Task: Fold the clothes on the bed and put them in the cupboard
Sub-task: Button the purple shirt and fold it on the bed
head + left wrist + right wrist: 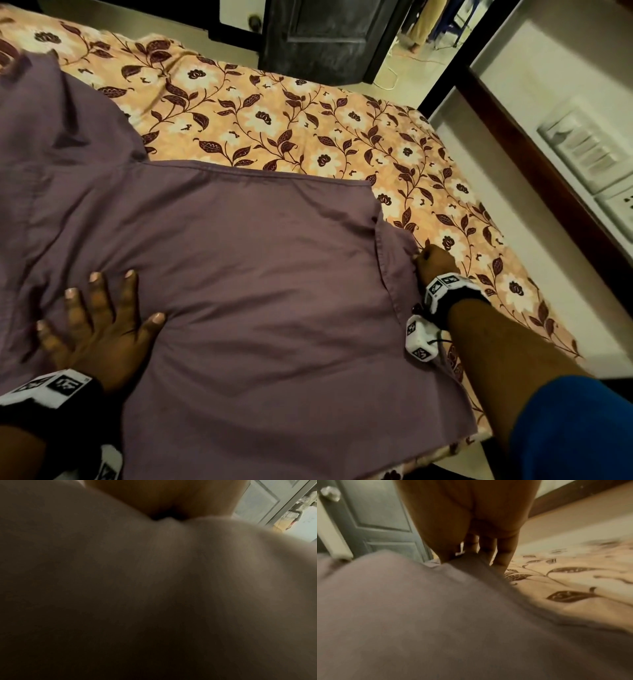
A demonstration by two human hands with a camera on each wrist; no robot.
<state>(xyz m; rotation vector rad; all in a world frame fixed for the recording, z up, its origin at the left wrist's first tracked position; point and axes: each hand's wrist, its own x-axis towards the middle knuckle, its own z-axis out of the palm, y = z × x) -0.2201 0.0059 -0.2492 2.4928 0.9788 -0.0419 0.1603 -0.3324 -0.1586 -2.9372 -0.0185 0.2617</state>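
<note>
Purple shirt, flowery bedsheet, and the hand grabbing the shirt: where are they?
Purple shirt (pixel 260 260), head view, on its flat middle.
Flowery bedsheet (pixel 274 113), head view, on a bare patch beyond the shirt.
Right hand (pixel 435 262), head view, on its back, where it pinches the shirt's edge.

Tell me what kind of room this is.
Most likely a home bedroom: a bed under a floral bedsheet, a purple garment spread on it for folding, a dark panelled door and a wall switch panel.
</note>
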